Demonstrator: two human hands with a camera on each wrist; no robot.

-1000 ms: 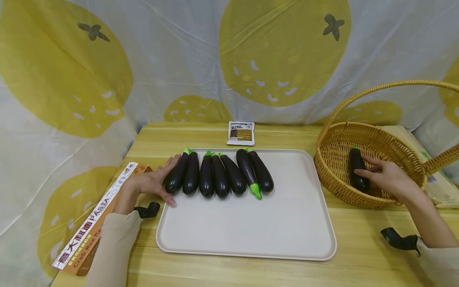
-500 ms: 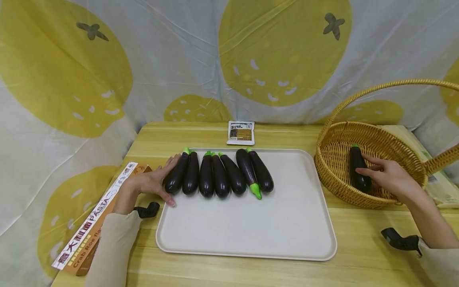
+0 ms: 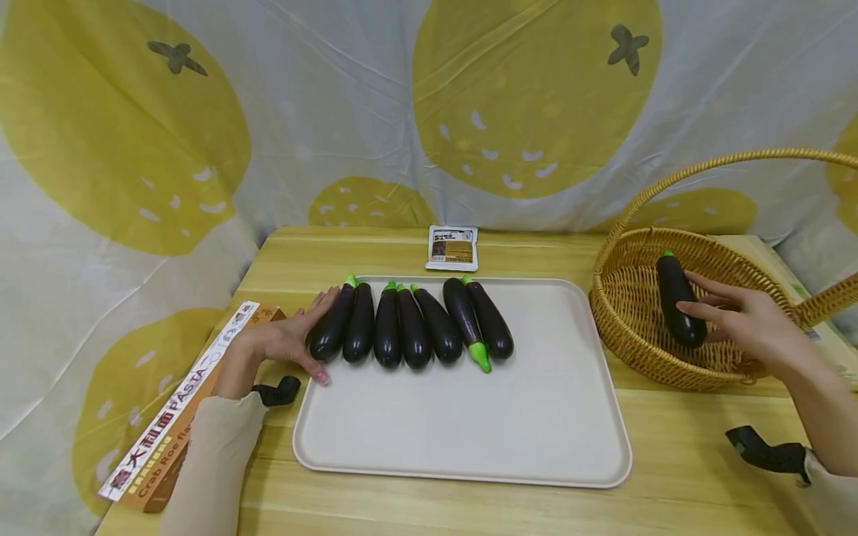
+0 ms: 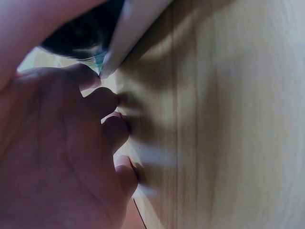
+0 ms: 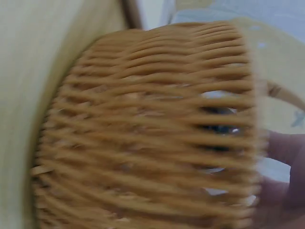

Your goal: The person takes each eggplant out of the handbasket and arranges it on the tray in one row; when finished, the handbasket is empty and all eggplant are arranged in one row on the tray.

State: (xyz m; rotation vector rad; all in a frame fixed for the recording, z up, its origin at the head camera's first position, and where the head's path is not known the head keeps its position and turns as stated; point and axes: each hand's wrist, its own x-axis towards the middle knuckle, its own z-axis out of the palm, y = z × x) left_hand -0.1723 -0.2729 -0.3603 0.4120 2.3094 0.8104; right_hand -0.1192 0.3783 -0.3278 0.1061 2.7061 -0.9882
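Inside the wicker basket at the right, my right hand grips a dark eggplant with a green stem, its thumb over the near side. The right wrist view shows mostly the woven basket wall, with part of the hand beyond its rim. At the left, my left hand rests spread at the edge of the pale tray, beside the leftmost eggplant. Several eggplants lie in a row along the tray's far side; one eggplant has its green stem toward me.
A pasta box lies slanted along the table's left side. Behind the tray is a small packet. The basket's tall handle arches over it, and a flat pale package lies behind the basket. A patterned curtain hangs behind.
My right hand has lifted the eggplant slightly inside the basket and shifted a little to the right, tilting it. My left hand and the eggplants on the tray stay as they were.
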